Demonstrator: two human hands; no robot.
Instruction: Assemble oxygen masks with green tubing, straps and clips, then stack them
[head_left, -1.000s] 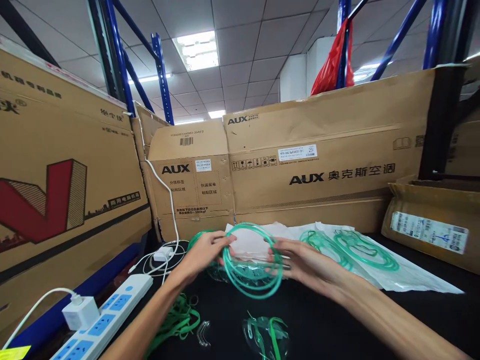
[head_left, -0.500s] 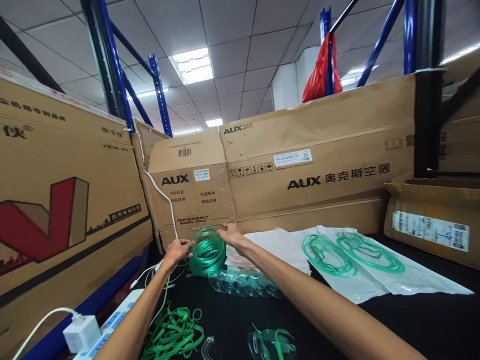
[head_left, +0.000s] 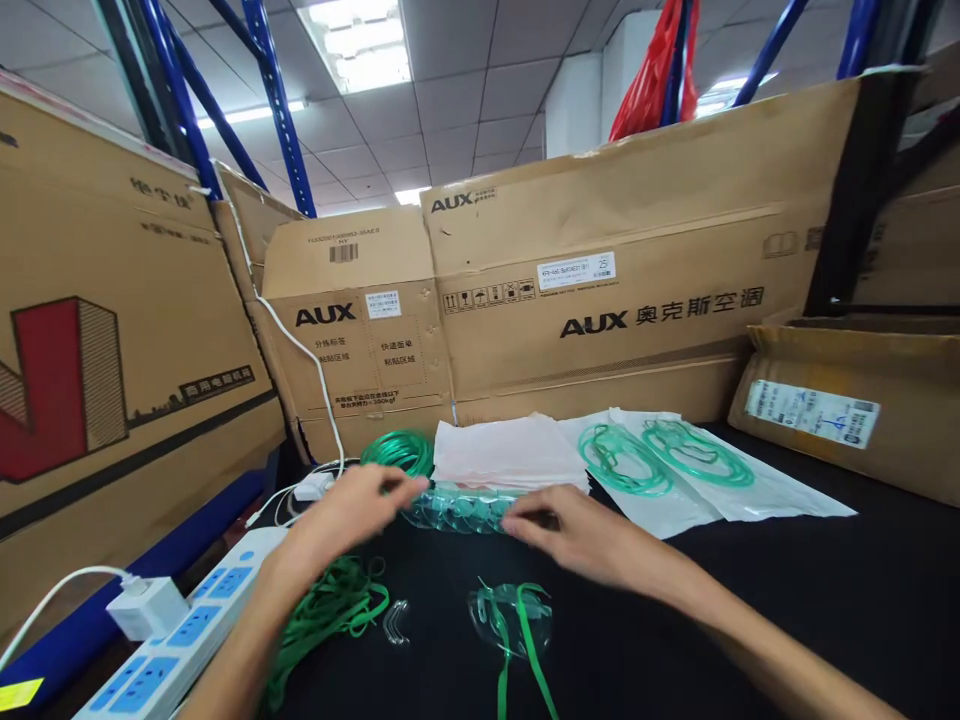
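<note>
We find both hands meeting on a row of nested clear masks, which lies crosswise on the black desk, short of its back edge. The left hand is spread open, fingers stretched so the tips touch the row's left end. It is blurred, so we cannot say more. The right hand curls its fingers down on the right end, but we cannot tell whether it pinches a mask. Hands at opposite ends would, we judge, keep the nested pieces from sliding apart.

Just behind the row, a coil of green tubing stands near the back-left corner beside a flat stack of plastic bags. Bagged tubing sets lie further right. Near the front edge lie a single mask with a green strap, small wire clips and loose green straps, all within easy reach. A power strip runs along the left edge.
</note>
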